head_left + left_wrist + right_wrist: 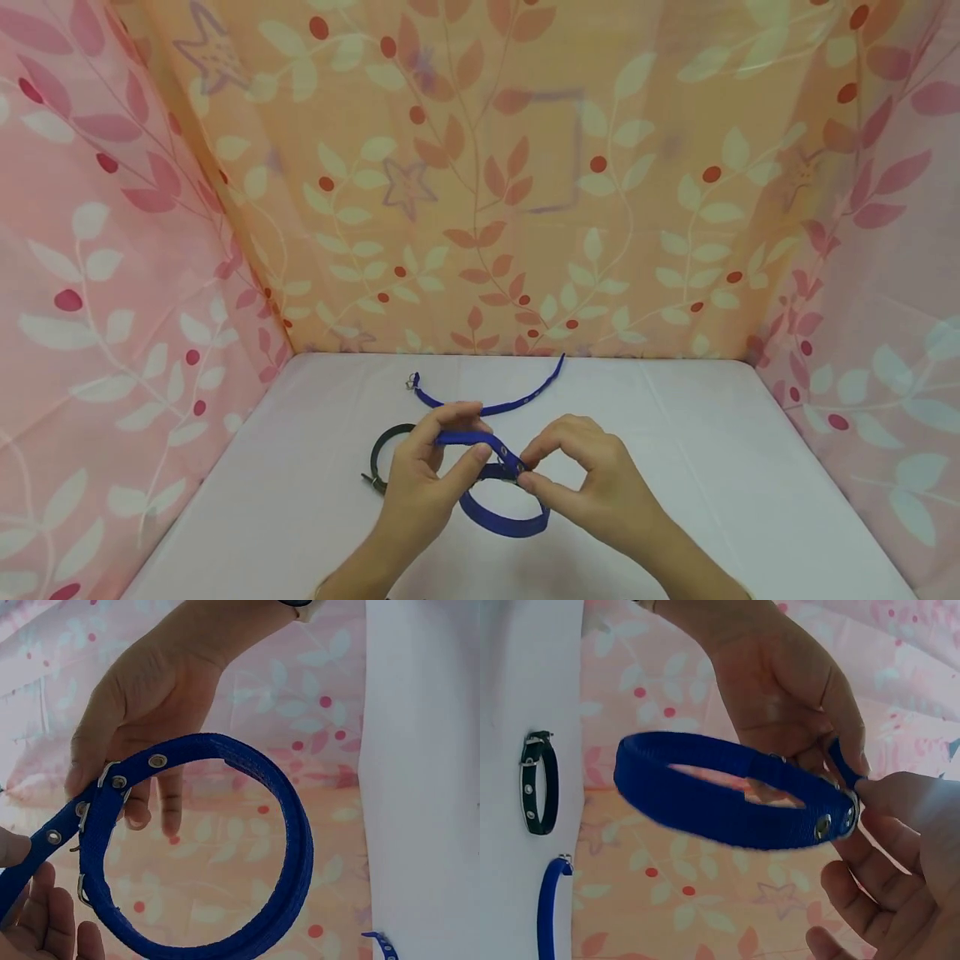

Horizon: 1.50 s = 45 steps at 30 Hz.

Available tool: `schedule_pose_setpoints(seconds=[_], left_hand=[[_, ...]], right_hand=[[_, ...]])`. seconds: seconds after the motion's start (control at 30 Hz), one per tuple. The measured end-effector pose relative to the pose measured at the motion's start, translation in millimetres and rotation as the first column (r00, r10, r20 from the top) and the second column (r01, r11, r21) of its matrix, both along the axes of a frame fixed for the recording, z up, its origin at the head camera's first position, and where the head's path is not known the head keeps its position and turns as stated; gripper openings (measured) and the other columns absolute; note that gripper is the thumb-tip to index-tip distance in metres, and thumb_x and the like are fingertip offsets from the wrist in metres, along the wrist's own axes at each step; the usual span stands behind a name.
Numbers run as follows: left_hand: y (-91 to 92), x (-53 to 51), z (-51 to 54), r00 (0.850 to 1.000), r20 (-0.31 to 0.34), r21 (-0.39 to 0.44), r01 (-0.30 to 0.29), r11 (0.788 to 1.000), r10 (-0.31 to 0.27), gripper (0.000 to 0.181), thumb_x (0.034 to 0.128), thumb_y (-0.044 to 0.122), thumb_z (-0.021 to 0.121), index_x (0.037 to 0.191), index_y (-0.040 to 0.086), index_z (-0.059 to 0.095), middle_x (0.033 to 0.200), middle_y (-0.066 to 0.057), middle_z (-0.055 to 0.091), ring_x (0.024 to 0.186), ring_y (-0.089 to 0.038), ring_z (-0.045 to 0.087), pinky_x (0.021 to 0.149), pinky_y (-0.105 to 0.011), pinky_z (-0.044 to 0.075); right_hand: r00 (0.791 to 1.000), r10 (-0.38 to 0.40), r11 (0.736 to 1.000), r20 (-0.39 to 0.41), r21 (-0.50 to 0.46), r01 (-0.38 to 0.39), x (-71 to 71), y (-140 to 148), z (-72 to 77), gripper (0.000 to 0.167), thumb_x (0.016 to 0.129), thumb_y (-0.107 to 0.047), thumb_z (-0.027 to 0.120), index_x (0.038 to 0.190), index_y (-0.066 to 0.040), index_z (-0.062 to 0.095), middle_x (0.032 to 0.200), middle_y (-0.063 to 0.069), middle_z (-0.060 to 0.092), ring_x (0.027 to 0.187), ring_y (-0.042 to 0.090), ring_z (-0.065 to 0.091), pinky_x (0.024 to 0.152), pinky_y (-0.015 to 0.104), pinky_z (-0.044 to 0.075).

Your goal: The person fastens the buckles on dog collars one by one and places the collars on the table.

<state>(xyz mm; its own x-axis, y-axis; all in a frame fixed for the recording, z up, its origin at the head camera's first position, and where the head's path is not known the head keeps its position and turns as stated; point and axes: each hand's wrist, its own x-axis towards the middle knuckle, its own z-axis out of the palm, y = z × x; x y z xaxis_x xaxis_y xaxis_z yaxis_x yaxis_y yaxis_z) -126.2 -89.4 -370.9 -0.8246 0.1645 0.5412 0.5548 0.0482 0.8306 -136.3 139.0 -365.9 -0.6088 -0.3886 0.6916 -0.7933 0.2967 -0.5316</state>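
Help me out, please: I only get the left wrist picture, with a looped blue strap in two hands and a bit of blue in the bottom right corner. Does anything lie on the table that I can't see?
Observer: Yes, a dark strap, closed into a loop, lies on the table.
Operator: And what is that blue bit in my corner?
Observer: In the head view, it's the tip of a second blue strap, lying in an open curve beyond the held blue strap.
Operator: What's at its other end?
Observer: Metal fittings, at the left end in the head view.
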Motion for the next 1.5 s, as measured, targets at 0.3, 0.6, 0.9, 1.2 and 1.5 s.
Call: schedule_pose_setpoints(seconds=[0.3, 0.6, 0.9, 1.2, 1.5], left_hand=[[1.7, -6.6, -1.5, 0.952, 0.304, -0.28, 0.057, 0.958, 0.032, 0.043, 0.0873, 0.037, 0.083, 0.124, 0.028, 0.061, 0.123, 0.009, 0.067, 0.123, -0.022, 0.06, 0.106, -0.056, 0.046], [5.2, -4.6, -8.6, 0.982, 0.159, -0.192, 0.129, 0.973, -0.099, 0.017, 0.0948, 0.023, 0.075, 0.111, 0.02, 0.074, 0.111, 0.005, 0.072, 0.099, -0.016, 0.068, 0.086, -0.028, 0.058], [8.3, -0.1, -6.8, 0.986, 0.127, -0.169, 0.128, 0.977, -0.107, 0.019, 0.0951, 0.02, 0.075, 0.114, 0.017, 0.074, 0.111, 0.004, 0.074, 0.103, -0.015, 0.07, 0.087, -0.027, 0.059], [12.5, 2.3, -9.4, 0.963, 0.27, -0.155, 0.057, 0.986, -0.013, 0.025, 0.086, 0.026, 0.084, 0.109, 0.02, 0.075, 0.11, 0.0, 0.067, 0.108, -0.016, 0.067, 0.092, -0.027, 0.058], [13.6, 2.6, -8.2, 0.941, 0.313, -0.024, 0.143, 0.989, -0.128, 0.027, 0.0943, 0.017, 0.076, 0.12, 0.016, 0.069, 0.119, -0.008, 0.067, 0.114, -0.024, 0.064, 0.096, -0.027, 0.056]], right_hand=[[0.992, -0.083, 0.994, -0.098, -0.085, 0.075, -2.5, -0.1, -1.0, 0.035, 0.077, -0.001, 0.085, 0.101, -0.023, 0.072, 0.094, -0.012, 0.07, 0.091, 0.008, 0.063, 0.082, 0.023, 0.049], [0.974, -0.017, 0.996, -0.226, -0.084, -0.003, -6.3, -0.2, -1.1, 0.034, 0.076, 0.001, 0.079, 0.104, -0.017, 0.072, 0.096, -0.008, 0.07, 0.091, 0.01, 0.062, 0.09, 0.025, 0.045], [0.958, 0.015, 0.994, -0.286, -0.102, -0.046, -6.9, -3.3, 1.5, 0.013, 0.092, -0.018, 0.078, 0.102, -0.012, 0.071, 0.098, -0.002, 0.07, 0.094, 0.015, 0.063, 0.095, 0.025, 0.045], [0.967, 0.018, 0.99, -0.254, -0.131, -0.053, -4.5, -6.8, -3.3, 0.025, 0.086, -0.007, 0.079, 0.11, -0.007, 0.07, 0.101, 0.001, 0.07, 0.096, 0.016, 0.062, 0.092, 0.022, 0.047], [0.984, -0.029, 0.99, -0.178, -0.138, 0.005, 0.0, -7.7, -7.1, 0.058, 0.075, 0.008, 0.072, 0.13, -0.005, 0.061, 0.1, -0.001, 0.064, 0.095, 0.013, 0.06, 0.091, 0.019, 0.05]])
